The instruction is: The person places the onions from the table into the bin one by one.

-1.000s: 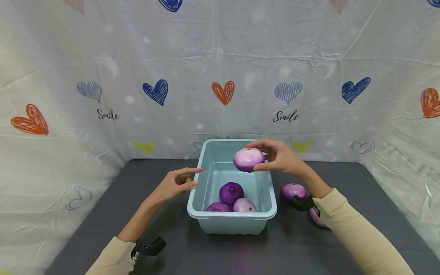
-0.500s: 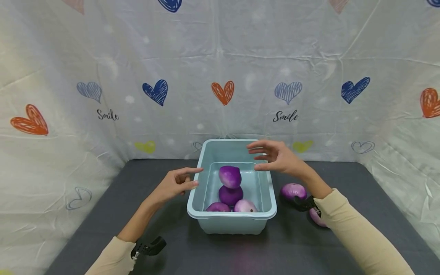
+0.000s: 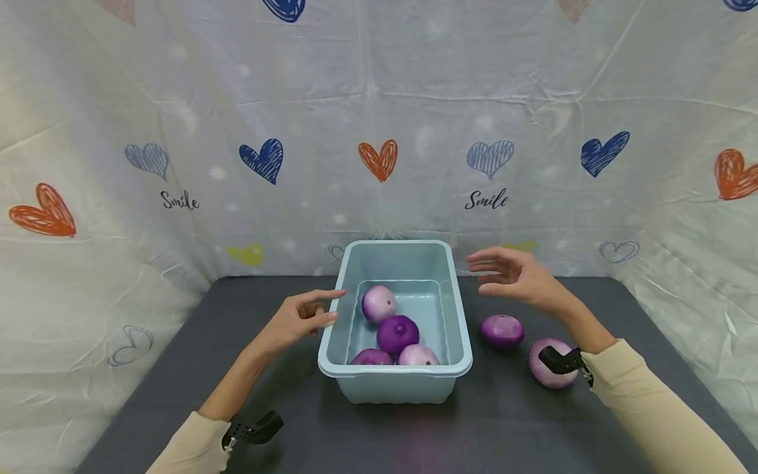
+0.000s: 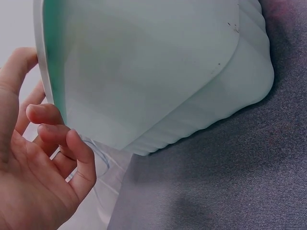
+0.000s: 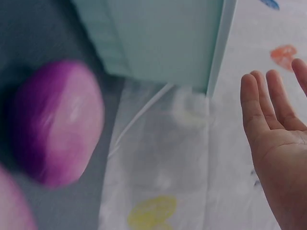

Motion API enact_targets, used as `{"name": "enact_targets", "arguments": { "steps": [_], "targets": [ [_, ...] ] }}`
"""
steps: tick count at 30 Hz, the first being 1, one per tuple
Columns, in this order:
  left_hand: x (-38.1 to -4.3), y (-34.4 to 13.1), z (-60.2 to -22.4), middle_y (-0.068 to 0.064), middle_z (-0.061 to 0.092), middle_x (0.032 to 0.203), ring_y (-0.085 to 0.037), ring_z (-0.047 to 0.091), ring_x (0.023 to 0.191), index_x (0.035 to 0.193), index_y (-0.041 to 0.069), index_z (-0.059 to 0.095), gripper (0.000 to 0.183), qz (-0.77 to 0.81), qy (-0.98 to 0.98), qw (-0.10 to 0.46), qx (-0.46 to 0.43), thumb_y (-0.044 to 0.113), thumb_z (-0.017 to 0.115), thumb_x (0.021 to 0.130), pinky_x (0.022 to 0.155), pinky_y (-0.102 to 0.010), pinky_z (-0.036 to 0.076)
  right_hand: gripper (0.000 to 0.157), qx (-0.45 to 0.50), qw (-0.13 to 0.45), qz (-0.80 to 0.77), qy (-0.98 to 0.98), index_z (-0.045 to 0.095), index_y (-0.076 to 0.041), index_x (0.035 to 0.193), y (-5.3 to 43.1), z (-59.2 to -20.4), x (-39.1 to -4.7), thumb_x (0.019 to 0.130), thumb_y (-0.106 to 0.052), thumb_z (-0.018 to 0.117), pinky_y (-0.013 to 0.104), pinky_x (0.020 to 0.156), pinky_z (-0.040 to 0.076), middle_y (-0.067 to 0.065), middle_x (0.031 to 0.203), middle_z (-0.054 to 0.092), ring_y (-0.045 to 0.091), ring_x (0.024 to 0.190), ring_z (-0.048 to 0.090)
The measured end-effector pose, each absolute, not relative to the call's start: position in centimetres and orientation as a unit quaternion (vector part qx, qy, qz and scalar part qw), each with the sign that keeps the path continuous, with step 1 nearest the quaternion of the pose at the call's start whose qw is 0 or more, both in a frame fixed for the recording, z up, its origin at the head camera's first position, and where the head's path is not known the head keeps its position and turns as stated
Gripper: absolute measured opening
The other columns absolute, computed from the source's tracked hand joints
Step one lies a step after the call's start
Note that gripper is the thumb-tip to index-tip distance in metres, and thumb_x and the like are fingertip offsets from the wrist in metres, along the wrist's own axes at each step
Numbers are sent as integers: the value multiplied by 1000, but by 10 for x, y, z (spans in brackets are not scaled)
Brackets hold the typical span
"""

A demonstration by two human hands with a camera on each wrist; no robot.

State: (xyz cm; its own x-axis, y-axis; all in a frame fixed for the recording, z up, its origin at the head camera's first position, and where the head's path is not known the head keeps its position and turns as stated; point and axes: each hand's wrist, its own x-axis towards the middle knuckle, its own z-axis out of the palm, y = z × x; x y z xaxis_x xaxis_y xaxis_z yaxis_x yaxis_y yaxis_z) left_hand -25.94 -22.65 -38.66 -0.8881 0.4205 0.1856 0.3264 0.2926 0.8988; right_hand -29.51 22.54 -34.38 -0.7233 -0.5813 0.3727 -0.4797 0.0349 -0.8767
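Observation:
A light blue plastic basin (image 3: 393,371) stands in the middle of the head view. Several purple onions lie in it: a pale-sided onion (image 3: 378,303) behind a dark onion (image 3: 398,334), with others by the near wall. At the basin's left rim, my left hand (image 3: 301,316) holds its index fingertip against the edge, the other fingers loosely bent and holding nothing. My right hand (image 3: 521,280) hovers right of the basin with fingers extended and nothing in it. Below it on the table sit a purple onion (image 3: 502,330) and a paler onion (image 3: 543,367), partly behind the wrist strap.
A dark grey cloth (image 3: 379,438) covers the table. Close behind the basin hangs a white curtain (image 3: 426,99) printed with hearts, which also runs along both sides.
The right hand has let go of an onion, which dropped onto the dark one and rolled to the back left inside the basin. That hand then moved right, out over the table. The left hand stays.

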Motion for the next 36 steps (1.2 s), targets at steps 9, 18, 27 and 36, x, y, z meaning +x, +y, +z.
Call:
{"name": "enact_targets", "arguments": {
  "steps": [9,18,27,36],
  "targets": [
    [-258,-226,-387,-34,50,77,-23,46,61,143,10,60,45,552,800,38,232,17,68,100,63,-34,46,49,-349,31,-569,744,51,13,138,265,-359,-289,93,9,69,36,94,50,15,137,56,25,124,58],
    [-259,-226,-389,-29,50,75,-28,42,62,144,12,60,44,553,800,40,231,16,68,100,61,-34,45,53,-344,12,-544,765,46,13,142,308,-383,-272,93,10,67,34,97,48,6,141,55,22,128,54],
    [-259,-225,-388,-24,50,72,-29,42,62,144,11,60,45,556,798,41,227,16,68,100,62,-33,44,76,-359,22,-500,788,35,8,151,342,-414,-251,86,10,75,26,102,42,4,152,43,9,135,45],
    [-259,-224,-389,-28,50,75,-29,44,64,144,10,59,46,556,800,43,220,17,69,100,62,-36,45,89,-363,59,-488,792,33,4,154,351,-439,-234,80,7,82,26,100,42,-1,155,40,9,136,43]
  ]
}}
